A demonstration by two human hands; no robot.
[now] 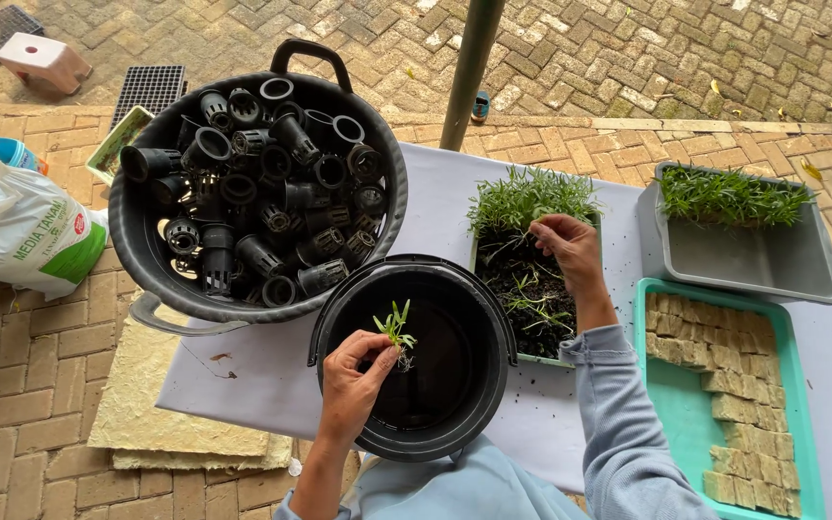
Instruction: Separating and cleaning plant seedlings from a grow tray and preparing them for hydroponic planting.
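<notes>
A single head-worn camera looks steeply down from close above the black bucket (414, 356), with the table (272, 371) filling the frame around it and brick paving beyond its far edge.

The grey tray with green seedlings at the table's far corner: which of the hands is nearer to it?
Right. The right hand reaches into the soil tray beside the grey tray; the left hand holds a seedling over the black bucket, farther away.

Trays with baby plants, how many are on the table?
2. One seedling tray sits beside the black bucket, under the right hand. One grey tray with seedlings along its far side sits further right. The left hand holds one seedling.
</notes>
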